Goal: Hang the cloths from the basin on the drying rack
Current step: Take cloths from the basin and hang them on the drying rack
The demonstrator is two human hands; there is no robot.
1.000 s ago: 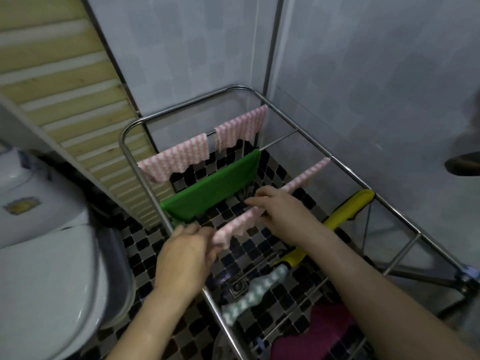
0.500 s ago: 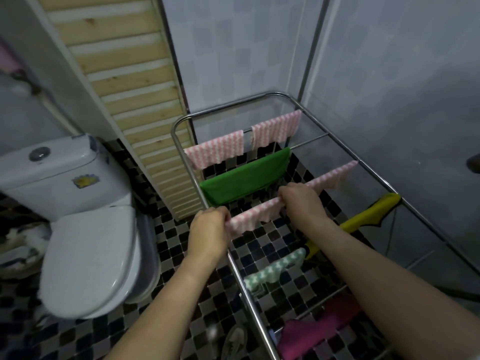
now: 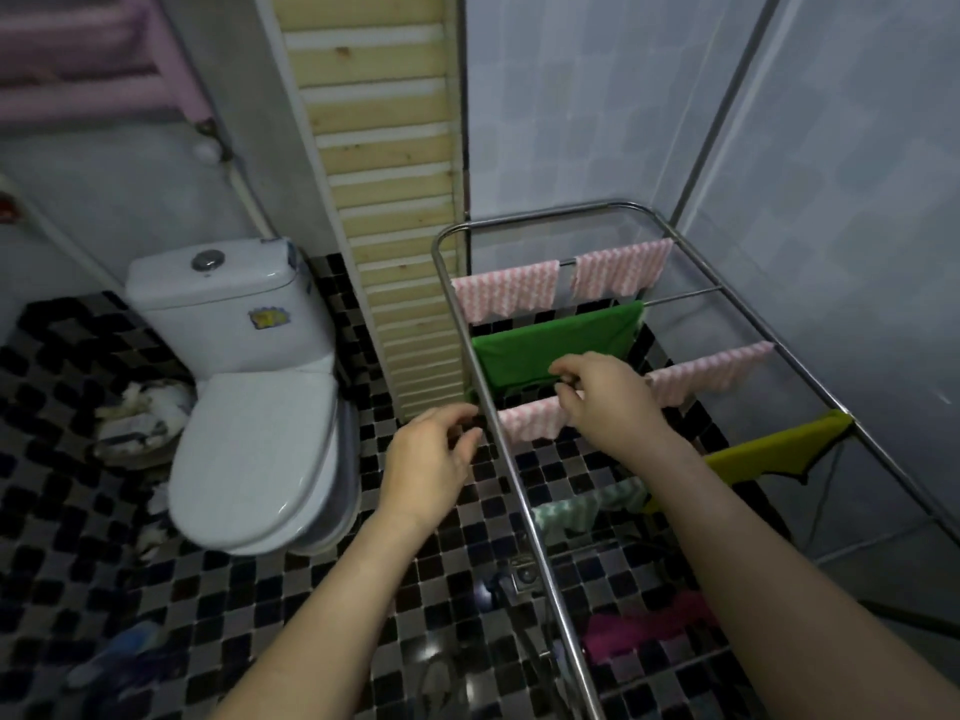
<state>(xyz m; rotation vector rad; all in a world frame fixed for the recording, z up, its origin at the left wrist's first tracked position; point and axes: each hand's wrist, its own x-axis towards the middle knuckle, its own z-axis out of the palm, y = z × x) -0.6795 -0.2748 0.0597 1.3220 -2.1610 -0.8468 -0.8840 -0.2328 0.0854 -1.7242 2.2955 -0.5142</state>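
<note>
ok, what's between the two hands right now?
Head view: the rack rail and the near end of a pink cloth. The left hand is outside the rail, the right hand over the cloth.

Home bathroom, toilet (image 3: 249, 407), tiled walls (image 3: 597, 106)

Pink cloth (image 3: 706, 374) draped over rack (image 3: 519, 488) rail — seemingly smooth.

A white ceramic toilet with its lid closed (image 3: 249, 407) stands at nine o'clock on a black-and-grey checkered mosaic floor (image 3: 156, 589). A pale slatted wooden panel (image 3: 384, 148) rises at twelve o'clock. Pale grey-blue tiled walls (image 3: 571, 96) fill one to three o'clock. Blurred pink horizontal bars (image 3: 78, 96) sit at ten o'clock. The light is dim.
</note>
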